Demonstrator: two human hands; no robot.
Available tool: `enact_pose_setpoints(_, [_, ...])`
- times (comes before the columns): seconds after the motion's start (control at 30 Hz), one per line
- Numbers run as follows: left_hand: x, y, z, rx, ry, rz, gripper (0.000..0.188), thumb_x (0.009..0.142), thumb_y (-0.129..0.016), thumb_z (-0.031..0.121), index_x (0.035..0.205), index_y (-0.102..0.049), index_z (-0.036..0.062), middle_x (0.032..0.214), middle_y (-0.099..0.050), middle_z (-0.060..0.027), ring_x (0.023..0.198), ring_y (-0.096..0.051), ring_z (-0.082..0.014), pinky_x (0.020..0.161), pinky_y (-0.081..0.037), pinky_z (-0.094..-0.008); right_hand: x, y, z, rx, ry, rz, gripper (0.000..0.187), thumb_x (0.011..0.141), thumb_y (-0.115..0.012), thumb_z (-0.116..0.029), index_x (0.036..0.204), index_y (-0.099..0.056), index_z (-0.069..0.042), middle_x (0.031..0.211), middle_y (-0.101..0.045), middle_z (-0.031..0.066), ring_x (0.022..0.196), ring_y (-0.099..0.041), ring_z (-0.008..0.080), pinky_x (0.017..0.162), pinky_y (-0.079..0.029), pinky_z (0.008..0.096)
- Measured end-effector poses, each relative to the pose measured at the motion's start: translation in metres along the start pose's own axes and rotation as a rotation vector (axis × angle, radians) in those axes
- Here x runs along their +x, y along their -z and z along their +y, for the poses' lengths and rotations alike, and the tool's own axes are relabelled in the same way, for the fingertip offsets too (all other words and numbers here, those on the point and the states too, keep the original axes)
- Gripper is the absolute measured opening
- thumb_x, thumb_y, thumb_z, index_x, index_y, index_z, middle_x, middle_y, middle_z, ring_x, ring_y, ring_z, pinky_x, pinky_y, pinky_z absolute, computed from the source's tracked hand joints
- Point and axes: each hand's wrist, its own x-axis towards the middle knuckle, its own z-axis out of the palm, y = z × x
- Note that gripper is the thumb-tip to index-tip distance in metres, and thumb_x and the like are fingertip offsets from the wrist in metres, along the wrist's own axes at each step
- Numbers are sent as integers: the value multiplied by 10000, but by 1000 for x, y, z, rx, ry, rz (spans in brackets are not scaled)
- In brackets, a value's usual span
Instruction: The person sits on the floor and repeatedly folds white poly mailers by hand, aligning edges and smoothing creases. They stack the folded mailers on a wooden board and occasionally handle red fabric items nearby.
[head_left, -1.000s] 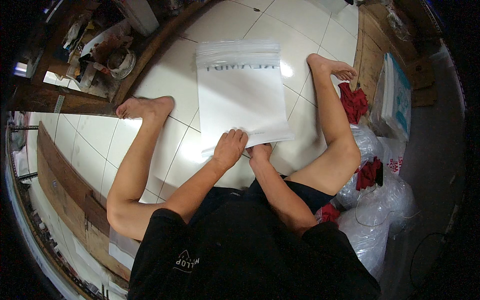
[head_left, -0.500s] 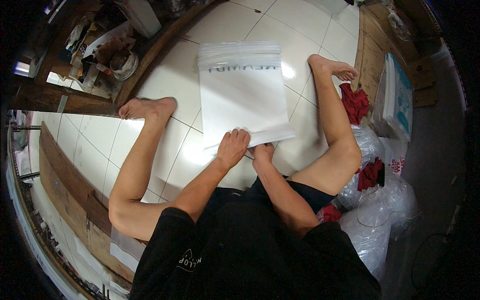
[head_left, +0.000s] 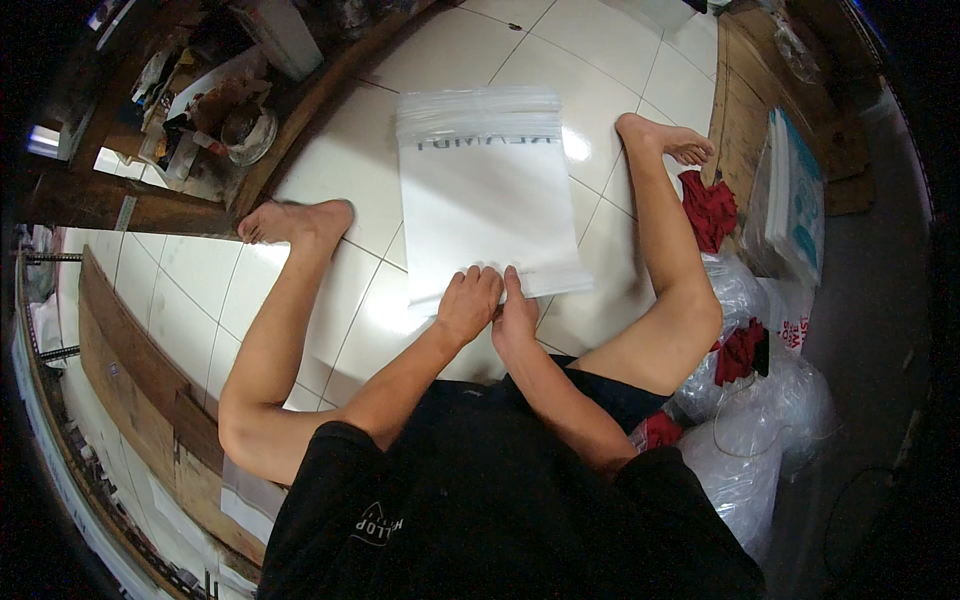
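Note:
A stack of white plastic bags (head_left: 485, 200) lies flat on the tiled floor between my legs. Its far end has a clear, bunched strip with dark print below it. My left hand (head_left: 470, 304) grips the near edge of the stack, fingers close together on top, thumb hidden. Right beside it, my right hand (head_left: 515, 316) holds the same edge, its thumb stretched over the top and its other fingers mostly tucked out of sight. The two hands nearly touch. Whether anything small sits inside the right hand cannot be seen.
A wooden shelf (head_left: 130, 205) with clutter stands at the far left, with brown boards (head_left: 130, 350) nearer. On the right are red cloths (head_left: 708, 210), clear plastic bundles (head_left: 740, 460), a flat blue-and-white pack (head_left: 795, 200) and cardboard (head_left: 755, 75). My bare legs lie either side.
My right hand has turned so that its thumb now lies over the near edge of the bags. My left hand has shifted very slightly toward me.

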Motion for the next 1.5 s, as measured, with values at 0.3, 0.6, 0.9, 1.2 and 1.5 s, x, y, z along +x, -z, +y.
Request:
enact_pose_setpoints(0.3, [70,57,-80,-315,-185,-321,638,816,-690,402,1245,-528,-41,1213,-557,-241,1174,-506,-396,1019,-393,-482,16,5,12,14,-32,255,344,941,-583,-114,1255,-512,6,1167,-595,104,1054,-581,222,864,-500,356])
enact_pose_setpoints(0.6, [256,67,-157,213,-68,6,1050,692,-812,405,1491,-225,61,1407,-409,-219,1328,-366,-374,1109,-305,-494,14,26,22,-52,-104,193,273,975,-544,-153,1210,-496,-22,1124,-569,68,1020,-553,176,918,-468,321])
enact_pose_setpoints(0.9, [317,80,-163,96,-10,-390,901,645,-840,310,1365,-379,27,1197,-533,-207,1152,-523,-364,932,-485,-467,18,36,30,58,-201,318,209,962,-576,-145,1135,-521,-42,1075,-595,36,956,-584,130,818,-519,289])
enact_pose_setpoints(1.2, [326,84,-159,10,86,-455,669,675,-757,136,1254,-451,-1,1120,-603,-183,1128,-553,-334,962,-451,-448,16,32,24,19,-184,280,203,962,-562,-124,1132,-514,-24,1079,-590,77,975,-587,156,863,-521,303])
enact_pose_setpoints(1.5, [319,78,-163,-42,67,-392,630,694,-760,157,1227,-457,9,1104,-621,-206,1051,-605,-350,908,-490,-441,13,33,25,59,-185,273,213,968,-561,-138,1136,-509,-19,1070,-589,64,961,-584,146,856,-516,300])
